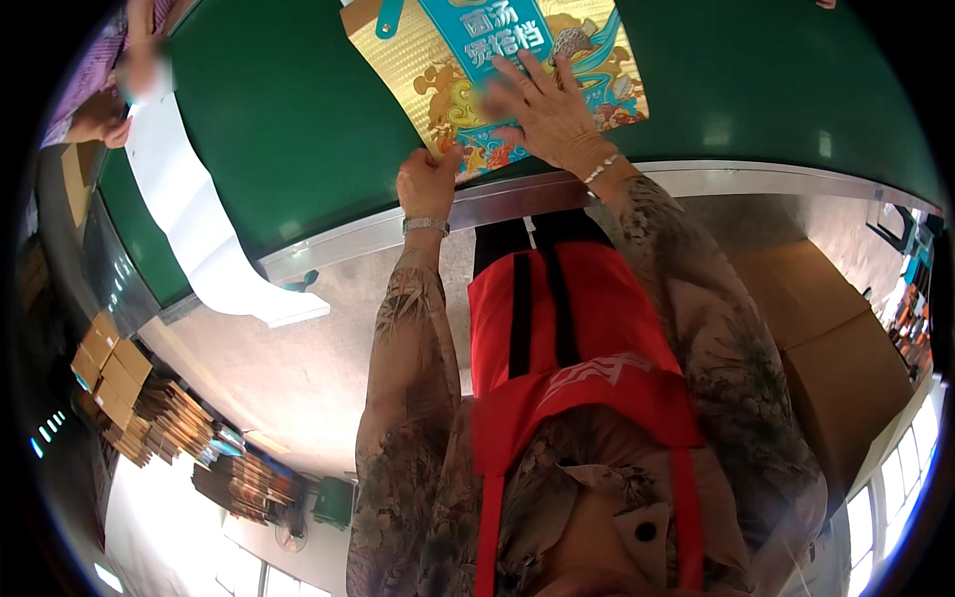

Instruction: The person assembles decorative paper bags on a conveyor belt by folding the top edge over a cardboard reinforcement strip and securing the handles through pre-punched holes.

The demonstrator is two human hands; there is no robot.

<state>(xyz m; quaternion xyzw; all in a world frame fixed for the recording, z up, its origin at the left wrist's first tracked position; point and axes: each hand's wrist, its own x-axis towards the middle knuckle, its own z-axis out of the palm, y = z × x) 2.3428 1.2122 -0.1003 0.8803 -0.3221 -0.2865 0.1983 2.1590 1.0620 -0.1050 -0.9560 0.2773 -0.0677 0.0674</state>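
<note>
A flat gold and blue printed cardboard package [438,85] lies on the green tabletop [298,109] near its front edge. At the package's near left corner, my left hand [428,182] is closed, pinching the edge between thumb and fingers. My right hand [547,114] lies flat over the printed face with its fingers spread. A blue tab or strip with a small round hole [385,30] shows at the package's upper left. The far end of the package runs out of view at the top.
A metal rim [517,196] edges the table in front of me. At the left, another person's hands [114,129] hold a long white paper strip [189,189] that droops over the edge. A large brown carton [826,338] stands at my right; stacked cardboard [174,418] is behind left.
</note>
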